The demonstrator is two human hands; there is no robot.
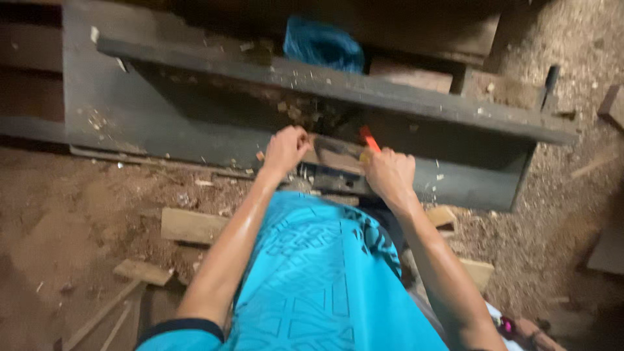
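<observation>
The person leans over a dark, dusty worktop (149, 123), both arms stretched forward in a bright blue shirt (312, 279). The left hand (285, 149) is curled into a fist over the near end of a flat wooden piece (331, 155), gripping it at its left end. The right hand (389, 172) is closed too, clamped on the right end of that same piece, and a thin orange-red tool (369, 138) sticks up out of the top of that fist, angled away from the body. The picture is blurred, so I cannot tell what kind of tool it is. The wooden piece lies between the two hands, just under a long dark plank (416, 101) that runs slantwise across the worktop. A blue bag (323, 45) sits beyond the plank. Offcuts of wood (192, 226) lie on the sawdust-covered floor (78, 214) beside the person's left arm.
</observation>
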